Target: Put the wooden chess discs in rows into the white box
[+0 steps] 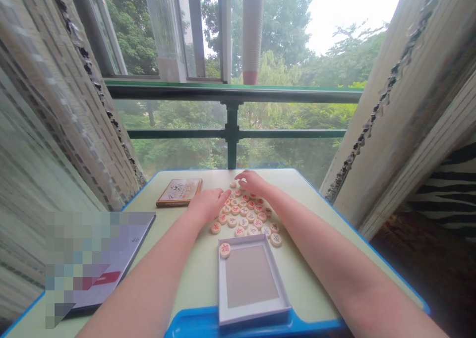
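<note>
Many round Chinese chess pieces (pixel 243 211) with red or dark characters lie spread on the pale table. My left hand (pixel 208 204) rests at the left side of the spread, fingers stretched toward the pieces, with no piece seen in it. Over the far side reaches my right hand (pixel 253 183), its fingers curved and apart beside a lone piece (pixel 233 185); whether they touch it I cannot tell. Nearer to me lies a shallow white box tray (pixel 223 298). One red-marked piece (pixel 225 250) sits in its far left corner.
A box lid (pixel 179 192) with printed characters lies left of my left hand. Farther left is a dark-edged flat item (pixel 126 249), partly blurred out. The table (pixel 305 209) has a blue rim and a blue front recess (pixel 193 323). Beyond it stand a green railing (pixel 178 92) and windows.
</note>
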Available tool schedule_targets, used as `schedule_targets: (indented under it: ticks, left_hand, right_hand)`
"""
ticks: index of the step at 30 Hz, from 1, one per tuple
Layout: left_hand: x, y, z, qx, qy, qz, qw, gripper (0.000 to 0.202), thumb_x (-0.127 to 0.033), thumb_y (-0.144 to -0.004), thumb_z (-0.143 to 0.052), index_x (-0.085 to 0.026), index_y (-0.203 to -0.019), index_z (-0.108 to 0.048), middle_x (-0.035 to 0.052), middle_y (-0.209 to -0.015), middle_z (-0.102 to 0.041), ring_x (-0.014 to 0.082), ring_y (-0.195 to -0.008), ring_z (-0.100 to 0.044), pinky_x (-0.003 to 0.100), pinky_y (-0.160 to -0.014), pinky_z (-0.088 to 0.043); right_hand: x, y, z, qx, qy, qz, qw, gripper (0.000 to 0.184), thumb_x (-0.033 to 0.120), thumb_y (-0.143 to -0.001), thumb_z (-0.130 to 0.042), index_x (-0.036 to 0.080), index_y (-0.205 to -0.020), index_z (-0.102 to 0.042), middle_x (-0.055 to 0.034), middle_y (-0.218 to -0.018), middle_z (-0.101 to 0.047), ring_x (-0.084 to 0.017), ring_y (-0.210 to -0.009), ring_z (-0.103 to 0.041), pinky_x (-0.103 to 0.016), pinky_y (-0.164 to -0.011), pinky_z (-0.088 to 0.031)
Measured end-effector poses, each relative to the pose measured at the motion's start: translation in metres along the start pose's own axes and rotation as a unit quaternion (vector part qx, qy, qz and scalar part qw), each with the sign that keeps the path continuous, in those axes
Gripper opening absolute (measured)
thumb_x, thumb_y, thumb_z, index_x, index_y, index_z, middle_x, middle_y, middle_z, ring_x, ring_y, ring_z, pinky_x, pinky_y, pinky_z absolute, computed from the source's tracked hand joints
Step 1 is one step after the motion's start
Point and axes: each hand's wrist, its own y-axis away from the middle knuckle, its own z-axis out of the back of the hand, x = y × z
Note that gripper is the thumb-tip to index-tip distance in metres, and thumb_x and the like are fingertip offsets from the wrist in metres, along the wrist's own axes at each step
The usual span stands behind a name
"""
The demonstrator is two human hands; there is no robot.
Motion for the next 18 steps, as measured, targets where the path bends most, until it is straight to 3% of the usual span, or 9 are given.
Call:
schedule_targets:
  ticks: [3,11,18]
  left_hand:
    - [0.0,0.0,-0.001,-0.005,-0.006,-0.004,1.0,0.064,-0.058,-0.086,-0.011,-0.02,-0.089,-0.062,0.0116,-0.094,-0.068,0.0272,-0.089,-0.06,0.035,-0.071,-0.041]
    - [0.0,0.001,0.0,-0.004,-0.014,-0.006,1.0,0.061,-0.054,-0.087,-0.012,-0.019,-0.088,-0.062,0.0121,-0.093,-0.068,0.0264,-0.088,-0.061,0.035,-0.073,-0.041]
    - [0.001,0.001,0.003,-0.003,-0.006,-0.009,1.0,0.058,-0.052,-0.088,-0.014,-0.019,-0.088,-0.062,0.0124,-0.093,-0.068,0.0271,-0.088,-0.061,0.036,-0.073,-0.042]
  right_hand:
    - [0.008,-0.001,-0.005,0.011,0.021,0.051,0.998,0.029,0.028,-0.085,-0.048,0.022,-0.107,-0.066,-0.0057,-0.116,-0.061,-0.021,-0.105,-0.051,-0.032,-0.096,-0.034]
    - [0.018,0.004,-0.002,0.003,-0.033,-0.009,0.999,0.022,0.024,-0.078,-0.055,0.021,-0.094,-0.07,-0.0036,-0.095,-0.069,-0.019,-0.092,-0.056,-0.028,-0.081,-0.042]
    - [0.028,0.003,-0.003,-0.01,-0.152,-0.043,0.987,0.034,0.003,-0.068,-0.052,0.018,-0.093,-0.069,-0.0017,-0.092,-0.069,-0.012,-0.079,-0.059,-0.019,-0.071,-0.045]
